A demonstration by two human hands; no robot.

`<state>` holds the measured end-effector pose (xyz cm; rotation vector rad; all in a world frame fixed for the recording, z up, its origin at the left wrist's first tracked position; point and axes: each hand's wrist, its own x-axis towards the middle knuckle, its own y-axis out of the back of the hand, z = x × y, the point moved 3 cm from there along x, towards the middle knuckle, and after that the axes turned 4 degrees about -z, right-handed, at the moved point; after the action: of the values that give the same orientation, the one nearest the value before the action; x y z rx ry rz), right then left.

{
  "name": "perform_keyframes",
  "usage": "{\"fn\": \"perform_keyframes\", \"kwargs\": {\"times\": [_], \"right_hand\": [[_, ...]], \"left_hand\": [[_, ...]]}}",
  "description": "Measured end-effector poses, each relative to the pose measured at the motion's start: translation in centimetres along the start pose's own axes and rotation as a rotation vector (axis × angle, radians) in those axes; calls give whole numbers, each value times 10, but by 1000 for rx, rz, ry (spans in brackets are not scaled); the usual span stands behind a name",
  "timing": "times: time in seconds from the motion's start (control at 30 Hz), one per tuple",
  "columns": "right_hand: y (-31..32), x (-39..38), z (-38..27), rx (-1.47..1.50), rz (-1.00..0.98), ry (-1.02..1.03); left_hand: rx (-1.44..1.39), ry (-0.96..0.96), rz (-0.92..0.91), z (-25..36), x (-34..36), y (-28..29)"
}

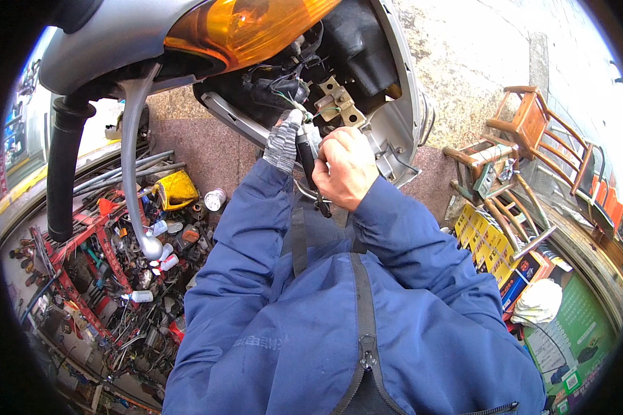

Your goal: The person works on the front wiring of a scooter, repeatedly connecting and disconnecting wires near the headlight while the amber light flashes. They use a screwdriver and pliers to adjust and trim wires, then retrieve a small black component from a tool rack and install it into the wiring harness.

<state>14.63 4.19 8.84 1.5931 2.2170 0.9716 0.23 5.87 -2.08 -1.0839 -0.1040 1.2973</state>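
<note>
A: Status on the hands?

B: Left hand, in a grey knit glove, is up at 12 o'clock of the blue jacket, fingers curled, touching the wiring inside the open scooter headlight housing. Can't tell if it actually grips a wire. Right hand is bare, closed in a fist round a black-handled tool; the handle runs down past the wrist toward 6 o'clock, tip hidden behind the fingers.

A: Where's the work?

B: Bracket and connectors sit just above both hands, at 12 o'clock. The orange indicator lens is at 11 o'clock, top of frame. The grey brake lever hangs down at 9 o'clock.

A: Surroundings?

B: Red tool tray full of loose tools on the ground at 8 o'clock, with a yellow container beside it. Wooden chairs at 3 o'clock, yellow boxes below them at 4.
</note>
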Motion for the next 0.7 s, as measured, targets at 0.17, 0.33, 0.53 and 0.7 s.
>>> {"fn": "perform_keyframes", "kwargs": {"times": [0.17,0.33,0.53,0.7], "right_hand": [[10,-2,-12,-72,72,64],[27,-19,-22,11,-23,33],[64,-45,-14,506,-218,-243],[71,-43,28,928,64,-606]], "left_hand": [[-69,40,-81,0,-2,-5],[16,66,133,-1,-5,-1],[-19,91,30,9,-6,-7],[7,166,137,9,-13,-6]]}}
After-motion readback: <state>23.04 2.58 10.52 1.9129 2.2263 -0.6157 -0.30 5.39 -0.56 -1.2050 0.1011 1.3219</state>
